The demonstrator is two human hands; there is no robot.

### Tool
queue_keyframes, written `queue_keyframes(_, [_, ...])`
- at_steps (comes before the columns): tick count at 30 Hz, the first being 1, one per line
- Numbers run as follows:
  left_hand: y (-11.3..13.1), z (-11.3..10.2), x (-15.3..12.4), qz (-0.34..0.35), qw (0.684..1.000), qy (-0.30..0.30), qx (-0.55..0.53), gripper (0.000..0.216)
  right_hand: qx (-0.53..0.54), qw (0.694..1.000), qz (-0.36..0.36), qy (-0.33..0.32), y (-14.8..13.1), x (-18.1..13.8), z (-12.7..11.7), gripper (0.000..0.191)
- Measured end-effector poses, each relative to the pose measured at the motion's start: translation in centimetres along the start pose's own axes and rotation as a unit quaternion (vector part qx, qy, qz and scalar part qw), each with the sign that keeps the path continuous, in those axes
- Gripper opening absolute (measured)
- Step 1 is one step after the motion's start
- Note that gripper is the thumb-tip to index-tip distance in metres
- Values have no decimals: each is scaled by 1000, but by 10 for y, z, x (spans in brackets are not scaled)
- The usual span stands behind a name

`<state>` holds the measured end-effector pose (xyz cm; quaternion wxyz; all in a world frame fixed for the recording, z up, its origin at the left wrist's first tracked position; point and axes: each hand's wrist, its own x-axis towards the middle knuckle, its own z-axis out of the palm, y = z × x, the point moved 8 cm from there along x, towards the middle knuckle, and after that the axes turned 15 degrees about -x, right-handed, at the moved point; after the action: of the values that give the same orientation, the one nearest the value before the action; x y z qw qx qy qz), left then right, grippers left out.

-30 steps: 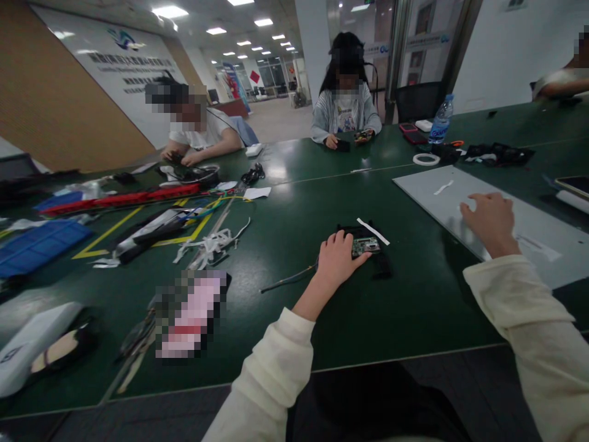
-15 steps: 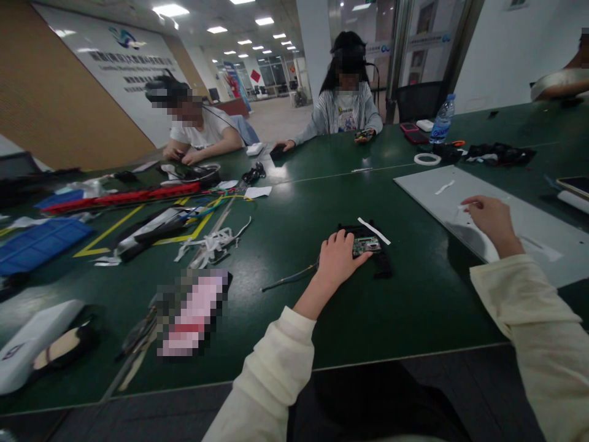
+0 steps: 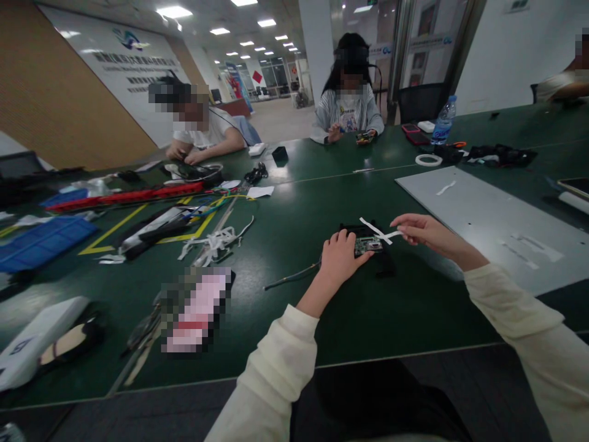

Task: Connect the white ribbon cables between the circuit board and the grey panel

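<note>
One half-curled left hand (image 3: 338,256) holds one circuit board (image 3: 365,246), right hand (image 3: 427,236) pinching one strip (image 3: 392,234), green table (image 3: 294,224), lit office (image 3: 273,116) behind!

The table (image 3: 294,331) was dark green, the circuit board (image 3: 363,246) green, the thin strips (image 3: 394,234) white, the flat sheet (image 3: 473,212) pale grey, the tray (image 3: 50,244) blue, the sleeves (image 3: 271,368) cream.

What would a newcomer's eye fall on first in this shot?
Probably the left hand on the circuit board near the middle, with the right hand pinching a white strip just right of it. Next, perhaps, the big grey sheet at the right and the blue tray at the far left of the green table.
</note>
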<state>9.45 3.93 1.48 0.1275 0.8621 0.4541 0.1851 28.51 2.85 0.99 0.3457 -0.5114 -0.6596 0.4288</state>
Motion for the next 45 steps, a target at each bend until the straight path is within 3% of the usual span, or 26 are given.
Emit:
queue_keyframes(5, [4,-6,-2,-3,1000,22,-6,50,-4,998,-18,-63,-6,-1,29,38])
queue_keyframes(9, [15,-22,-1,24,994,67,-85,34,24,999,-21,-42,-2,2,30,40])
queue_keyframes(11, [22,-26,0,48,982,58,-171,30,40,998,-25,-28,-2,3,30,42])
queue_keyframes(18, [30,-16,3,62,896,-69,-435,31,10,998,-48,-28,-6,3,35,38])
queue_keyframes(22, [21,-17,7,21,844,-69,-531,27,-21,998,-53,-23,-7,3,34,37])
queue_keyframes(25, [12,-14,9,-8,852,-51,-521,29,-38,997,-59,-25,-8,3,36,37])
queue_keyframes(29, [8,-7,10,10,871,-34,-491,25,-73,995,-67,-25,-9,2,39,40])
queue_keyframes(37, [7,-14,11,12,848,3,-529,24,-150,988,-48,6,-7,2,35,35])
queue_keyframes(42, [-10,-20,14,-22,842,73,-534,24,-60,996,-18,66,-14,4,26,32])
queue_keyframes(45, [-25,-25,13,-35,853,145,-500,19,43,996,-7,84,-29,3,39,31])
